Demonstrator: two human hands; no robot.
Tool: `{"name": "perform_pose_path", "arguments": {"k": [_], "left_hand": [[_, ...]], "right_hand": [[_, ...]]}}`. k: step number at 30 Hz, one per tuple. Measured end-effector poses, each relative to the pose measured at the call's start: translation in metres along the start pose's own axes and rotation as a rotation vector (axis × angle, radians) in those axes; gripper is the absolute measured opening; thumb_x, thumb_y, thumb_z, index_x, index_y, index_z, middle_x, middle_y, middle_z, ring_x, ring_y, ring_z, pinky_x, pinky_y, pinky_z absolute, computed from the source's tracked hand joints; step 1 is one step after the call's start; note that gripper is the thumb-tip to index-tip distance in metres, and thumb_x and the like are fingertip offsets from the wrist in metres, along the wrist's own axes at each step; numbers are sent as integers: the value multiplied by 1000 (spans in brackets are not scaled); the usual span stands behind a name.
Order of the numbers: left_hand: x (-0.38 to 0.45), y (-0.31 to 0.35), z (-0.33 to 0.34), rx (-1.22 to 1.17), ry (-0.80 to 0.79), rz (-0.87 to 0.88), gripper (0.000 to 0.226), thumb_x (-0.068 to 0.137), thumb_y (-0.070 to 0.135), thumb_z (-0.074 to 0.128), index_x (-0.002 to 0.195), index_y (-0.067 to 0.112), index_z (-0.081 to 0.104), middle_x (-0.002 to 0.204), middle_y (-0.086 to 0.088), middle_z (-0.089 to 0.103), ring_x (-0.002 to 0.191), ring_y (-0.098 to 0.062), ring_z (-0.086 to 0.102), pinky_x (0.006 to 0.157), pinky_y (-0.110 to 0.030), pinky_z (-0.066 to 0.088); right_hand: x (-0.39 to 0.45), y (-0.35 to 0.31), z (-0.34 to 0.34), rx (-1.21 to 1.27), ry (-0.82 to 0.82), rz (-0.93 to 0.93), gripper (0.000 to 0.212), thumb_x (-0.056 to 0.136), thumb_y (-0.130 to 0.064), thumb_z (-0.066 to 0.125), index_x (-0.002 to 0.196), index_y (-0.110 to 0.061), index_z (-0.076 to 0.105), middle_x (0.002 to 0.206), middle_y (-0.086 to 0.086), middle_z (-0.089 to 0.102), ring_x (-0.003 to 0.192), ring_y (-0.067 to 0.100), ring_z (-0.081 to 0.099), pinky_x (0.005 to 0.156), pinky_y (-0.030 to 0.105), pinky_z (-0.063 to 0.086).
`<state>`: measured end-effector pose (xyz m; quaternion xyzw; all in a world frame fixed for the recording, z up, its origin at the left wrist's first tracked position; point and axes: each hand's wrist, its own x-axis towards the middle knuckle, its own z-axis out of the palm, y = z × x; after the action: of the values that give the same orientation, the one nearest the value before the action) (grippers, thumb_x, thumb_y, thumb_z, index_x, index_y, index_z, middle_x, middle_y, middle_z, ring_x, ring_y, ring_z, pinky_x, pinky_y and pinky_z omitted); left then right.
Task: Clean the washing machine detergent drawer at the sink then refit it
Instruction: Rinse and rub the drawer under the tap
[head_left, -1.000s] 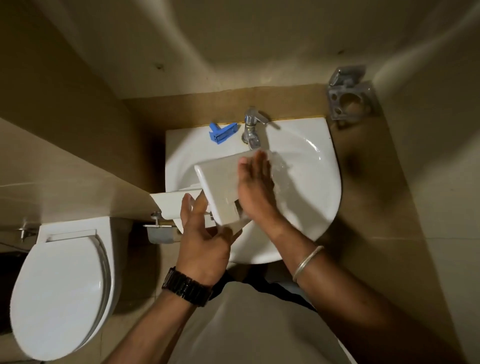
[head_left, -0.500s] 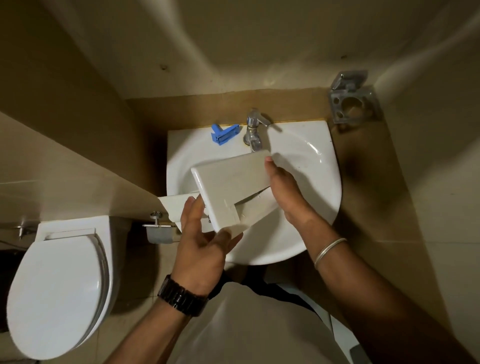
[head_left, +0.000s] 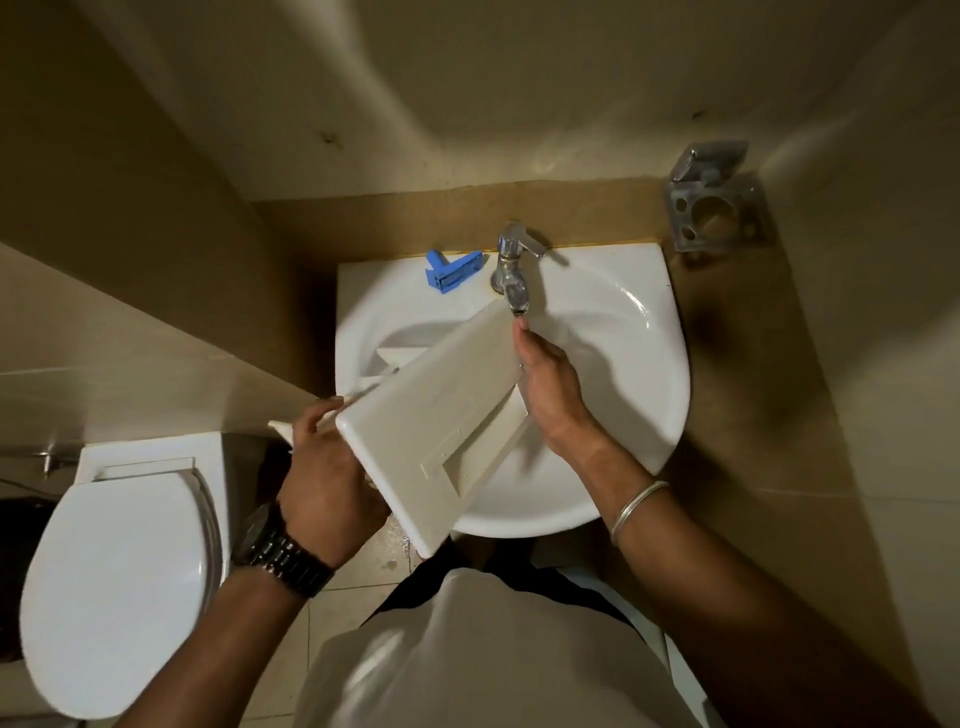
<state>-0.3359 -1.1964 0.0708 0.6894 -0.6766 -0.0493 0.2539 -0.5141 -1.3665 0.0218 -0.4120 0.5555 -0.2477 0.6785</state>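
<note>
Over the white sink (head_left: 660, 332), the detergent drawer (head_left: 436, 415) lies slanted, its long axis running from the near left corner, past the sink rim, up to the far right end just under the tap (head_left: 511, 275). The left hand (head_left: 327, 478) makes its grip on the near left side, fingers curled round the edge, while the right hand (head_left: 550, 384) lies along the far right edge with fingers rather straight, nearer to the tap. I judge the next rinse depends on this end staying below the spout.
</note>
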Motion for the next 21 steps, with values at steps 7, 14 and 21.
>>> {"name": "perform_pose_path", "arguments": {"k": [7, 14, 21], "left_hand": [[-7, 13, -5, -182, -8, -93, 30, 73, 34, 56, 101, 25, 52, 73, -14, 75, 67, -18, 61, 64, -28, 50], [-4, 14, -7, -143, -16, -134, 38, 71, 37, 62, 88, 5, 72, 72, -13, 76, 82, -21, 58, 60, -16, 43], [-1, 19, -9, -141, 38, -139, 36, 73, 31, 61, 85, 0, 74, 75, -19, 76, 85, -24, 58, 67, -20, 42]], "right_hand": [[24, 2, -3, 231, -14, 231, 40, 106, -41, 52, 99, -9, 75, 95, 10, 77, 85, 24, 72, 78, 36, 56], [70, 22, 0, 743, 208, 406, 20, 101, -15, 51, 106, -8, 69, 91, 12, 69, 77, 27, 68, 102, 41, 53], [92, 15, 12, 815, 198, 312, 22, 100, -3, 43, 106, 2, 64, 77, 17, 66, 67, 26, 64, 76, 32, 55]]}}
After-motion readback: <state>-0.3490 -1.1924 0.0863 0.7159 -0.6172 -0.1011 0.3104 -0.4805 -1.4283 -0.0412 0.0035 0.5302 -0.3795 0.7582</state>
